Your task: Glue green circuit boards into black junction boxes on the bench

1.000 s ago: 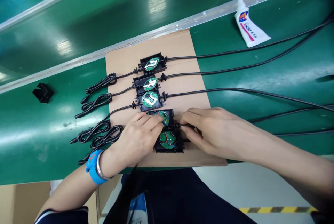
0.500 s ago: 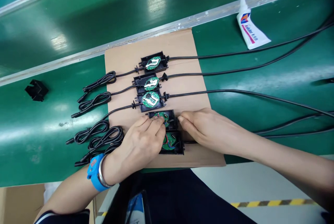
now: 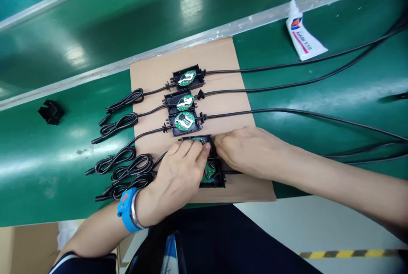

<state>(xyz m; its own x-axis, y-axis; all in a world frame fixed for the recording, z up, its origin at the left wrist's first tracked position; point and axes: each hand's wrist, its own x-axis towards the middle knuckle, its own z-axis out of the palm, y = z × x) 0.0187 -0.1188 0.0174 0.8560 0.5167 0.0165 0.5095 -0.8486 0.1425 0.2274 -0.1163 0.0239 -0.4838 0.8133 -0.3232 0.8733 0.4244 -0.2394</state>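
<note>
In the head view, an open black rectangular plastic case [image 3: 209, 140] with a green circuit board [image 3: 199, 139] lies on brown cardboard [image 3: 219, 55], partly hidden under the left hand [image 3: 182, 167]; the right hand [image 3: 244, 150] curls at its right end. I cannot tell either hand's grip.

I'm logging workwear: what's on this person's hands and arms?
The left hand and right hand wear no gloves. A blue wristband with reddish marking and a silver bangle circle the left wrist; farther up is a dark, white-striped sleeve. The right forearm is bare.
</note>
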